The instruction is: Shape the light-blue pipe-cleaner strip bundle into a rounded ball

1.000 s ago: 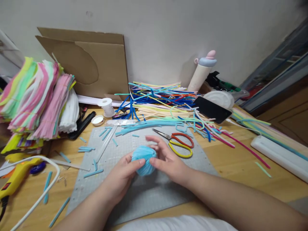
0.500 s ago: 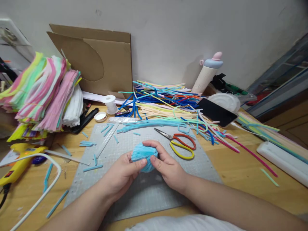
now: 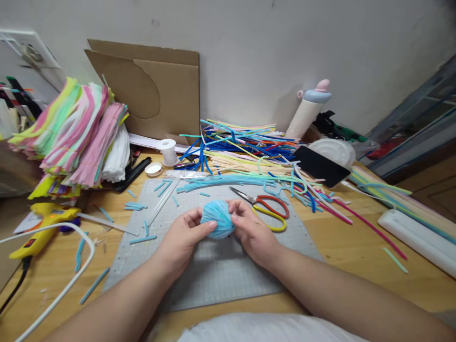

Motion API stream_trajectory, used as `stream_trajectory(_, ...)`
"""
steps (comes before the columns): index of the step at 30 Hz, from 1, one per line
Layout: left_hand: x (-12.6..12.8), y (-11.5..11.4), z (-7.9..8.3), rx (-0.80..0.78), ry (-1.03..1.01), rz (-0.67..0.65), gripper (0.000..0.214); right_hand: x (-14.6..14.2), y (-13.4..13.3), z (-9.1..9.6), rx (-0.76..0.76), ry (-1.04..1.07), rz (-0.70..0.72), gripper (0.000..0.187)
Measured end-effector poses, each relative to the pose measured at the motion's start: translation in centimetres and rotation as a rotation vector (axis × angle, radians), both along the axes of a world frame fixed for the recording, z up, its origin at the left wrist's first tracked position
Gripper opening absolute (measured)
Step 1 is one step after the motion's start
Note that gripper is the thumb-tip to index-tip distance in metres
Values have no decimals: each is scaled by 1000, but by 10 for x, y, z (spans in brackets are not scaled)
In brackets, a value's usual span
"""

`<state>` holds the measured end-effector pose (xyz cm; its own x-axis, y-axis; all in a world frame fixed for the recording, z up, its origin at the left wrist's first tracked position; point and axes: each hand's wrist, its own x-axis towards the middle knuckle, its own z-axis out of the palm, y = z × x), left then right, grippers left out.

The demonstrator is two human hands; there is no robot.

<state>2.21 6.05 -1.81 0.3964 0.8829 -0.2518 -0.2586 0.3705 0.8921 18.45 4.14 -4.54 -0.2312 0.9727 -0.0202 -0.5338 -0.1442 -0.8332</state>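
Above the grey cutting mat (image 3: 221,280) I hold a rounded, ribbed light-blue piece (image 3: 218,219) that looks made of fuzzy pipe cleaners. My left hand (image 3: 185,240) grips its left side, thumb across the front and fingers behind. At its right edge, my right hand (image 3: 254,232) pinches with thumb and forefinger. Just behind my right hand lie scissors (image 3: 272,211) with one red and one yellow handle loop. Short cut blue pipe-cleaner pieces (image 3: 142,240) are scattered on the mat's left part.
A yellow glue gun (image 3: 46,225) with a white cable (image 3: 89,256) sits left. Bundled pipe cleaners (image 3: 78,137) stand behind it; loose ones (image 3: 242,156) are heaped along the wall. A phone (image 3: 320,166), a bottle (image 3: 308,109) and a white power strip (image 3: 416,237) are on the right.
The blue piece has been turned and raised slightly, showing a rounder face. My right fingers have shifted from over its top to a pinch at its right edge. The view has shifted slightly left.
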Motion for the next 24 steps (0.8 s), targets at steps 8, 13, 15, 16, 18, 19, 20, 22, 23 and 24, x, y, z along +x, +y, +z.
stream_trajectory(8,-6,1,5,-48,-95,11,45,-2,-3,8,-156,83,104,44)
stream_trajectory(13,-3,0,1,-68,-81,-9,29,-6,-6,7,-104,69,96,48)
stream_trajectory(15,-3,0,0,-80,-73,-104,21,-6,-6,5,-45,22,44,47)
stream_trajectory(16,-3,1,-1,-75,-68,-141,21,-6,-5,4,-12,-13,38,47)
stream_trajectory(18,-3,2,0,-61,-57,-156,20,-5,-5,2,26,-74,66,47)
stream_trajectory(19,-4,2,0,-58,-49,-150,19,-5,-5,1,24,-92,89,47)
stream_trajectory(20,-4,3,1,-53,-40,-144,19,-6,-5,1,15,-101,110,48)
stream_trajectory(22,-6,4,2,-34,-22,-142,20,-6,-5,0,-10,-103,144,50)
stream_trajectory(23,-7,4,2,-25,-15,-147,21,-7,-6,1,-20,-100,157,51)
stream_trajectory(24,-7,4,3,-18,-13,-152,23,-7,-6,1,-26,-94,165,52)
